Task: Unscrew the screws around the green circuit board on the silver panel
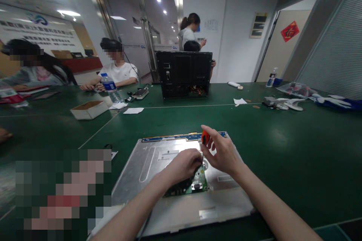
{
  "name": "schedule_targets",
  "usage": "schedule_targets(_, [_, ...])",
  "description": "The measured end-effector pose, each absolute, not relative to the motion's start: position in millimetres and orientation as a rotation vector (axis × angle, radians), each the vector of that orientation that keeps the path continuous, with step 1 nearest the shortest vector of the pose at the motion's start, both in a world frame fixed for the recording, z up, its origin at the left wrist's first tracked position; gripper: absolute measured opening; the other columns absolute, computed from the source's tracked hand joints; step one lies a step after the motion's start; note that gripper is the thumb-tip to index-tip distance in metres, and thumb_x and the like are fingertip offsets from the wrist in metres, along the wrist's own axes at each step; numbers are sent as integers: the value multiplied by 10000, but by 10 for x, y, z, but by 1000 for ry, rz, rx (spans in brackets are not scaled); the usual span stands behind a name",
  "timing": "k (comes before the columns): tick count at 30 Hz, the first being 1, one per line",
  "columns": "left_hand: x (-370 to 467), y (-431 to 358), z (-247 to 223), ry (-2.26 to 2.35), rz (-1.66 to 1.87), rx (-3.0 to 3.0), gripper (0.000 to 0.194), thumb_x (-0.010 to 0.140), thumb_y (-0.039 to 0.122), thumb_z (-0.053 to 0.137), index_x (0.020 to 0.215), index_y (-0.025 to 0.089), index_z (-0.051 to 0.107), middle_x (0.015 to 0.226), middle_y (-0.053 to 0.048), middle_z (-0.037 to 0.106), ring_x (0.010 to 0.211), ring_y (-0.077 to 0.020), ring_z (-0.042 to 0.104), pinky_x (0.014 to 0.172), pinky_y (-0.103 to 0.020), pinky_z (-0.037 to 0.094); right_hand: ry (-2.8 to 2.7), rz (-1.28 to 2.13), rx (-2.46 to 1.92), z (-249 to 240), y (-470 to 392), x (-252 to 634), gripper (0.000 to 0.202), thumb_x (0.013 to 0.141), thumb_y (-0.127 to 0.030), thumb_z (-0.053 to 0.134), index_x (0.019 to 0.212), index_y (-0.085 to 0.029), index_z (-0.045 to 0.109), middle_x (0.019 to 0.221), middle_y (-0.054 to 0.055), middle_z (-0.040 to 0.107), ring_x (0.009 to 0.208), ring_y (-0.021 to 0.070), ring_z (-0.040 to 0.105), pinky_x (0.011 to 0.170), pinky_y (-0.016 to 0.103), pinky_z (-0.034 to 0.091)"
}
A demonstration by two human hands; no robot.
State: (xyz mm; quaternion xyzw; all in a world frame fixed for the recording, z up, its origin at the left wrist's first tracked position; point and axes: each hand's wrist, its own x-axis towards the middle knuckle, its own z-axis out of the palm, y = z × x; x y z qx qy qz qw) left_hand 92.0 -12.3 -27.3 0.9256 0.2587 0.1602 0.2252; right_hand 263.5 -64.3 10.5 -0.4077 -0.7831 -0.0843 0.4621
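A silver metal display panel [130,173] lies back side up on the green table, with a narrow blue circuit strip [166,139] along its far edge. On its middle sits a green circuit board [202,179] with a connector, partly covered by my left hand. My right hand [224,154] grips a screwdriver [205,137] by its orange and black handle, shaft pointing down at the board. My left hand [183,163] is closed beside the screwdriver's lower end, its fingertips pressed together over the board; what they pinch is hidden.
A black monitor housing [185,75] stands beyond the panel. An open cardboard box [89,110], a water bottle [109,88] and papers [134,110] lie at the far left. Gloves [285,103] and a plastic bag [296,89] lie right. Several people are around the table.
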Motion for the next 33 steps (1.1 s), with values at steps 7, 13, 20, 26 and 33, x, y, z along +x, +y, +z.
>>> schedule_targets(7, [919,-128,-269,701,455,2560,193,831,100,519,908,166,682,895,-64,698,844,-205,639,777,-302,483,-1931,-201,-997,96,-640,2637,541,856,-143,492,1362,-205,309,814,2,590,559,109,546,485,222,451])
schedule_targets(13, [920,-124,-270,718,452,2553,183,806,67,522,863,158,670,890,-62,695,820,-195,633,754,-282,475,-1903,-288,-1004,80,-621,2627,447,890,-199,503,1310,-208,349,787,-11,568,528,101,506,467,218,410])
schedule_targets(20, [921,-121,-273,707,448,2537,183,796,51,535,863,152,672,894,-65,696,829,-199,637,759,-286,476,-1909,-256,-1010,79,-634,2629,486,884,-205,491,1340,-210,326,789,-10,589,530,103,526,480,224,432])
schedule_targets(26, [917,-122,-258,688,438,2545,179,833,83,523,890,160,675,895,-62,693,841,-201,636,774,-295,478,-1911,-237,-1001,75,-634,2628,517,866,-168,483,1353,-205,314,801,1,603,551,113,550,486,230,452])
schedule_targets(33, [919,-125,-262,710,438,2555,190,797,50,526,860,158,669,886,-59,697,819,-199,638,741,-283,478,-1890,-272,-987,79,-619,2619,464,883,-190,499,1318,-227,342,784,-20,574,529,97,510,475,213,421])
